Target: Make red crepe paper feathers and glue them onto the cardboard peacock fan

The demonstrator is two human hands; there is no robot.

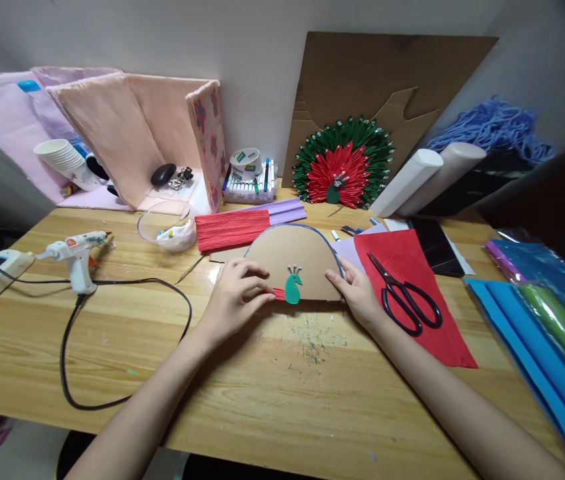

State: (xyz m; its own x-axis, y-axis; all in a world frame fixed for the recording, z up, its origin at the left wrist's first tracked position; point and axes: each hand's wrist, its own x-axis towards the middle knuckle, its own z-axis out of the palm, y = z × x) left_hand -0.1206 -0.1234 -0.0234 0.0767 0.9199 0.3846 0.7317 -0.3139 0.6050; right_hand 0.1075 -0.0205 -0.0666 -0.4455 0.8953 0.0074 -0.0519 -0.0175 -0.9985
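Nearest, one wooden table (262, 413) spans the lower frame, and two bare hands meet at its centre. The right hand (355, 290) grips the right edge of one cardboard semicircle (287, 247), thumb on its face; the left hand (235, 293), at the semicircle's left, has bent fingers and pinches one small red paper strip (279, 293) by its end. One green paper peacock body (292, 290) sits at the semicircle's lower middle, beside the strip. Right of centre, one pair of black-handled scissors (405, 293) lies on one red sheet (442, 340); at left stands one white glue gun (77, 260) with a black cord. Beyond the semicircle are two folded crepe papers, one red (232, 230) and one purple (287, 211), with one clear plastic tub (147, 223) left of them. Farther, at upper centre, one tape roll (246, 163) rests on one box of markers (250, 193). Farthest, at upper right of centre, one red-and-green paper peacock (343, 163) stands before one large cardboard sheet (362, 73), with two pale rolls (407, 180) to its right.
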